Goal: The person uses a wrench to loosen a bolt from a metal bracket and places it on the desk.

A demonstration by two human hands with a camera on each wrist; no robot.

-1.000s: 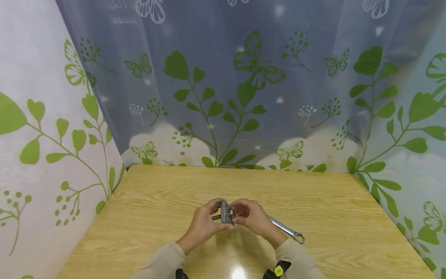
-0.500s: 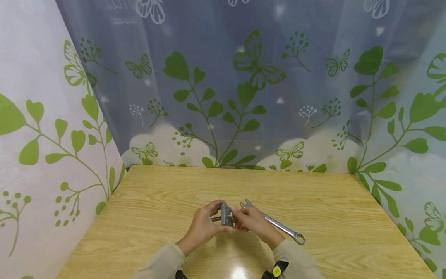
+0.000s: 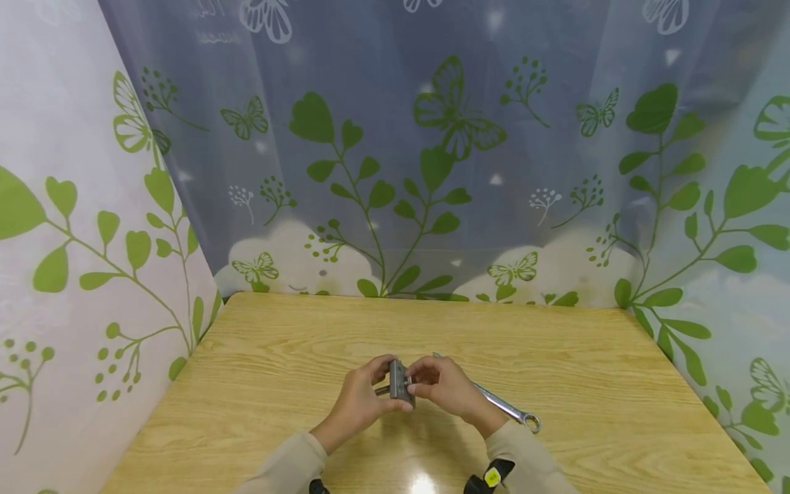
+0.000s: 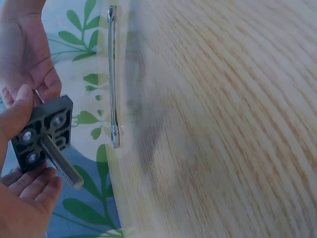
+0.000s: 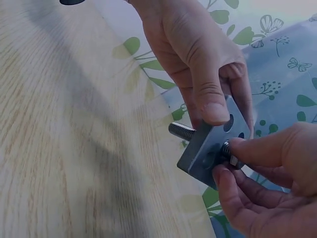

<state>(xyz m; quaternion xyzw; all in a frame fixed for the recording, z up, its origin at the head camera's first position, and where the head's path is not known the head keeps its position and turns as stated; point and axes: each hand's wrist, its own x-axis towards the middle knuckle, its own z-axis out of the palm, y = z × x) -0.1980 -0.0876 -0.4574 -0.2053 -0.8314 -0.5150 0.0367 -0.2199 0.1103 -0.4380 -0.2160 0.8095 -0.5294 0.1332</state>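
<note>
My left hand holds a dark grey square plate between thumb and fingers, above the table. A threaded bolt runs through the plate's middle and sticks out on its ribbed face, where several round metal inserts show in the left wrist view. On the plate's other side, my right hand pinches the bolt's hexagonal end between thumb and fingertips. Some thread shows there between plate and fingers. A combination wrench lies on the table just behind the right hand, which partly covers it in the head view.
The wooden table bears the wrench. Behind and on both sides of it hangs a curtain printed with green leaves and butterflies. Each wrist carries a dark strap.
The right hand's fingers have turned about the bolt's end and back, briefly uncovering the wrench's open end, which is mostly covered again now. The left hand and plate have hardly moved.
</note>
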